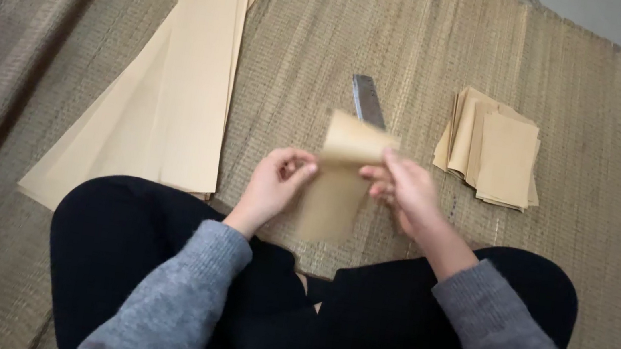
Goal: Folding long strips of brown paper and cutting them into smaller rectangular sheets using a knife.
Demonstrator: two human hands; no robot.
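Nearest, black-trousered knees and grey sleeves. Between them, a folded brown paper piece, pinched at its left edge by the left hand and at its upper right by the right hand. Just beyond the paper, a metal blade on the woven mat. Right of the right hand, a stack of cut brown sheets. Left and beyond the left hand, long brown paper sheets.

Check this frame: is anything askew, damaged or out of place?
Nothing is damaged or spilled. The small stack is fanned unevenly, and the long sheets lie splayed. Both hands, left hand and right hand, hold a curled paper strip.
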